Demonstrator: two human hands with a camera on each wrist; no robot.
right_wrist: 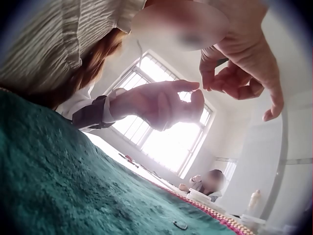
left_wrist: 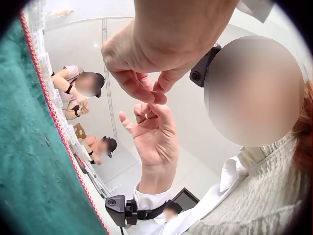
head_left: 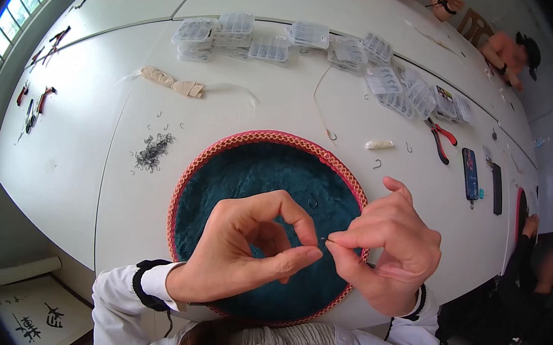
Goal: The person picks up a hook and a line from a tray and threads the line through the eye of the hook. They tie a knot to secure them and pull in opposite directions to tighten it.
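Observation:
Over a round tray lined with teal plush (head_left: 223, 174), both hands meet at their fingertips. My right hand (head_left: 393, 243) pinches a small dark fish hook (head_left: 324, 239) between thumb and forefinger; most of it is hidden by the fingertips. Just left of it, the thumb and forefinger of my left hand (head_left: 236, 248) bend into a ring, their tips close together beside the hook. I cannot tell whether a thin line lies between those left fingertips. Another hook (right_wrist: 180, 225) lies on the plush below the hands.
A pile of dark hooks (head_left: 152, 152) lies left of the tray. Stacked clear plastic boxes (head_left: 310, 35) line the back. A wrapped bundle of line (head_left: 172, 82), red-handled pliers (head_left: 440, 142), a white roll (head_left: 380, 144) and a phone (head_left: 469, 174) lie around. Other people sit at the table's edges.

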